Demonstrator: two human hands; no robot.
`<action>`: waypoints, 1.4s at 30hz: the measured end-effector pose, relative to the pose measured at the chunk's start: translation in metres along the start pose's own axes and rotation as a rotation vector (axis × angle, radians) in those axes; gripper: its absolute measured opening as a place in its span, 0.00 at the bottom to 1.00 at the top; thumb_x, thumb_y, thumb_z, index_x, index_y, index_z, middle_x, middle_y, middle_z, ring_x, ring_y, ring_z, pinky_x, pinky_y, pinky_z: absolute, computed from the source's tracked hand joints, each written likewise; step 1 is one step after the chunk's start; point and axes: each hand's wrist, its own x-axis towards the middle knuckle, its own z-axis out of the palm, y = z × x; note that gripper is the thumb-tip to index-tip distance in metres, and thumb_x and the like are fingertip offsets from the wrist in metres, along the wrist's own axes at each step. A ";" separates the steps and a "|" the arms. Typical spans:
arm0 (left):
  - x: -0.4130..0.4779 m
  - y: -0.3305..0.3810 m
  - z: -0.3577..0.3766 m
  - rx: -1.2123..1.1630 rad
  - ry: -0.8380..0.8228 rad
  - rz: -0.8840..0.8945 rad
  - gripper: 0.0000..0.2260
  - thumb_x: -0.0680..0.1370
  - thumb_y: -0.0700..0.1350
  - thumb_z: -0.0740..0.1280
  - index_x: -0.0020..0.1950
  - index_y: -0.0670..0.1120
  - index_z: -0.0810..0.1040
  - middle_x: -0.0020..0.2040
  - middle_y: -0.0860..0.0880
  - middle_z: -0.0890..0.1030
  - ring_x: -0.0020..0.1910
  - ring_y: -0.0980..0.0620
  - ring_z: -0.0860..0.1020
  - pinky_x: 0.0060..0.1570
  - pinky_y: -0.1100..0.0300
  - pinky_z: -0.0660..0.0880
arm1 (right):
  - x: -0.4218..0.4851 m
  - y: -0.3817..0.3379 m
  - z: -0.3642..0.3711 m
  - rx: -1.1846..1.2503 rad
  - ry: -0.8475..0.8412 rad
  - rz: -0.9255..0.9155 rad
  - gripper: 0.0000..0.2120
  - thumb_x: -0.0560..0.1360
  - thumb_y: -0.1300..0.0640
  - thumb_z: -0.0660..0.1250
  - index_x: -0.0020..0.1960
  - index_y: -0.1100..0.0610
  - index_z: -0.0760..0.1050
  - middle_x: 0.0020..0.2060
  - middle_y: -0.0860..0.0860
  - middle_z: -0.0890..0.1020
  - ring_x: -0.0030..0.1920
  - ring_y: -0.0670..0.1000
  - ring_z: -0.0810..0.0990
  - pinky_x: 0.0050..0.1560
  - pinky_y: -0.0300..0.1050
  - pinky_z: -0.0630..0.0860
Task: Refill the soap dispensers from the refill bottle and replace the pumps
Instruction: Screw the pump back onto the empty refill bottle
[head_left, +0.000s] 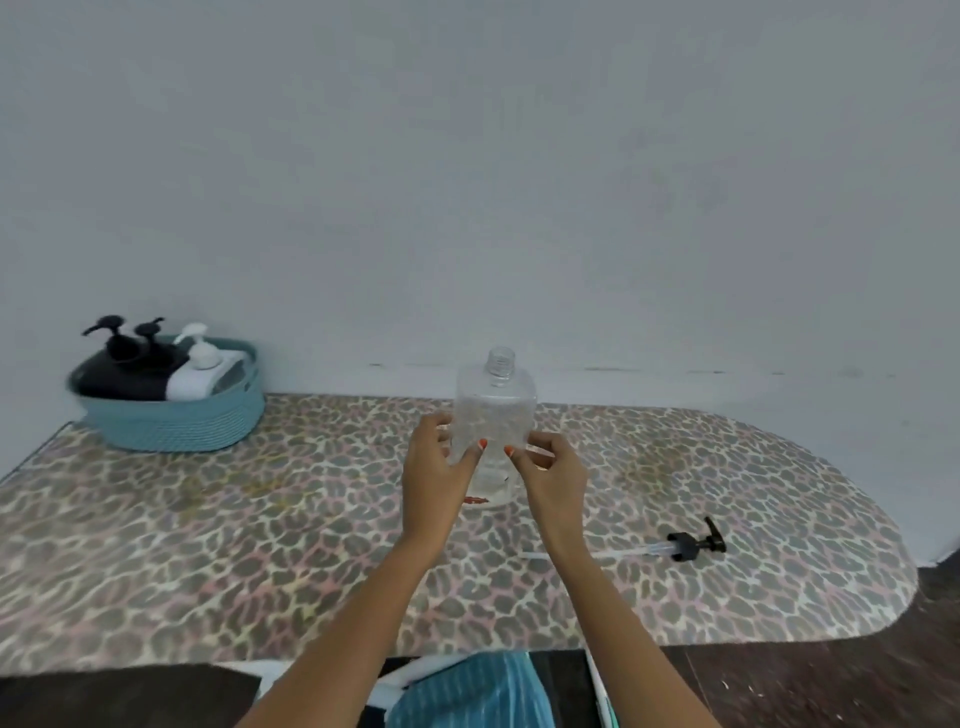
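A clear, empty-looking dispenser bottle (495, 410) stands upright on the leopard-print table (208, 545), its threaded neck open with no pump on it. My left hand (441, 467) grips its lower left side and my right hand (550, 467) its lower right side, thumbs on the front. A black pump (693, 545) with a clear tube lies on the table to the right, apart from both hands.
A teal basket (176, 421) at the back left holds two black pump bottles (130, 374) and a white pump bottle (202, 371). A plain wall rises right behind the table. The table's right end is rounded, with dark floor beyond it.
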 end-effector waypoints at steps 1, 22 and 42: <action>-0.003 -0.004 -0.007 -0.003 0.014 -0.002 0.18 0.72 0.49 0.70 0.59 0.48 0.70 0.54 0.51 0.76 0.51 0.51 0.76 0.50 0.57 0.75 | -0.006 0.000 0.006 0.006 -0.010 -0.005 0.11 0.72 0.59 0.70 0.53 0.58 0.75 0.45 0.47 0.78 0.44 0.45 0.77 0.36 0.25 0.74; -0.012 -0.043 -0.039 0.124 -0.126 -0.060 0.32 0.66 0.45 0.76 0.64 0.42 0.63 0.63 0.43 0.69 0.62 0.47 0.70 0.58 0.59 0.68 | -0.019 0.047 -0.001 -0.167 -0.134 0.024 0.14 0.75 0.63 0.66 0.60 0.62 0.75 0.53 0.56 0.81 0.50 0.46 0.78 0.44 0.21 0.71; -0.027 -0.070 -0.013 -0.086 -0.195 -0.061 0.29 0.69 0.41 0.73 0.64 0.51 0.63 0.62 0.49 0.71 0.60 0.50 0.70 0.58 0.55 0.69 | 0.001 0.113 -0.140 -0.280 0.433 0.455 0.22 0.73 0.48 0.68 0.27 0.58 0.66 0.24 0.54 0.71 0.27 0.56 0.72 0.29 0.48 0.73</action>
